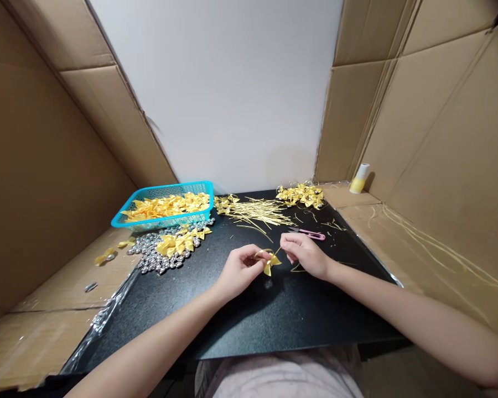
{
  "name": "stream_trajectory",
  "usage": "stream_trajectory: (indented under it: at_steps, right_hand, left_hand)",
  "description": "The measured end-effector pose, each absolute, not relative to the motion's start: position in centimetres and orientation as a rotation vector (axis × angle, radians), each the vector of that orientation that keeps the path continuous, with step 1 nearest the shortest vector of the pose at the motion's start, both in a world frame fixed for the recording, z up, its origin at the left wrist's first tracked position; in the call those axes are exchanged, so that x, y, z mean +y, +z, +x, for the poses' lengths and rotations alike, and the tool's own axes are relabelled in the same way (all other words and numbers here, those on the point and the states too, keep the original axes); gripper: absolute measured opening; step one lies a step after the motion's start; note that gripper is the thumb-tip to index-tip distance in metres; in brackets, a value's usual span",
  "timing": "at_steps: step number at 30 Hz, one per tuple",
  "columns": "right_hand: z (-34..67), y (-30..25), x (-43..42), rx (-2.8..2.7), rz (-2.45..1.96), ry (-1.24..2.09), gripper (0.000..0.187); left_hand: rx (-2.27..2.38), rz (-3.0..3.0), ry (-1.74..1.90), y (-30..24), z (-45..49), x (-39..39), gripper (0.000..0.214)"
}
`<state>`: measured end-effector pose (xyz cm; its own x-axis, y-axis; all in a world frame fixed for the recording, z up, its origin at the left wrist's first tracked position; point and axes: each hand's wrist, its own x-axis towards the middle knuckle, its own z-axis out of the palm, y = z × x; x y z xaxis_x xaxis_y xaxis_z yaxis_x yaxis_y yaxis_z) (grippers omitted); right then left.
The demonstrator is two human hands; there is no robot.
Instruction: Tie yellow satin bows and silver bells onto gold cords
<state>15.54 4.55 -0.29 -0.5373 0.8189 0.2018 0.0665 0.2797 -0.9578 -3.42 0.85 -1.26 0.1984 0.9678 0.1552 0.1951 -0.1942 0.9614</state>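
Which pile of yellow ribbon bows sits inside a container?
The pile in the turquoise plastic mesh basket at far left. The bows atop the silver bells and the heap at the black table's back edge lie loose.

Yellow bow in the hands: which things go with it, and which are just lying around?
In use: yellow bow in the left hand; gold wire pinched by the right hand; probably wire strands, loose bows, silver bells, blue basket, pink scissors.
Lying about: spool, stray bow on the cardboard flap.
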Motion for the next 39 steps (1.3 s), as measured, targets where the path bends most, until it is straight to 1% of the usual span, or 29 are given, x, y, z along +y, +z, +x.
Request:
stream_trajectory:
  at_steps: [4, 12, 15, 26, 28, 30, 31, 33, 35, 39]
  right_hand:
    - [15.5, -0.2, 4.5, -1.847, -0.789, 1.339, 0.033]
    - [15.3, -0.3, 3.9, -1.928, -0.709, 1.406, 0.036]
    - [15.3, -0.6, 3.9, -1.959, -0.677, 1.425, 0.037]
    - [15.5, -0.6, 4.0, -1.919, -0.621, 1.454, 0.035]
    - [15.8, -0.4, 4.4, -1.914, -0.649, 1.287, 0.025]
    - [16.2, -0.2, 4.8, -2.016, -0.607, 0.982, 0.008]
    - [16.3, -0.1, 5.0, -2.089, -0.558, 0.826, 0.004]
    - [16.6, -0.1, 5.3, -2.236, -0.445, 0.604, 0.008]
    - [16.7, 0.0, 5.4, -2.335, -0.382, 0.472, 0.010]
    - [16.8, 0.0, 5.5, -2.441, -0.387, 0.215, 0.008]
  left_hand:
    - [1.110, 1.577, 1.069, -1.3, -3.3, 0.8, 0.010]
    - [1.017, 1.465, 0.853, -1.8, -3.2, 0.6, 0.026]
    - [0.979, 1.460, 0.826, -1.8, -3.0, 0.5, 0.029]
    - [0.958, 1.488, 0.843, -2.1, -3.1, 0.6, 0.023]
    - [0.966, 1.493, 0.864, -1.9, -3.2, 0.6, 0.022]
    - [0.972, 1.524, 0.872, -1.7, -3.3, 0.6, 0.022]
    - [0.971, 1.540, 0.873, -1.7, -3.3, 0.6, 0.021]
    - [0.973, 1.570, 0.870, -1.7, -3.4, 0.6, 0.021]
    - [0.991, 1.604, 0.875, -1.7, -3.5, 0.6, 0.021]
    - [1.043, 1.679, 0.889, -1.6, -3.5, 0.6, 0.023]
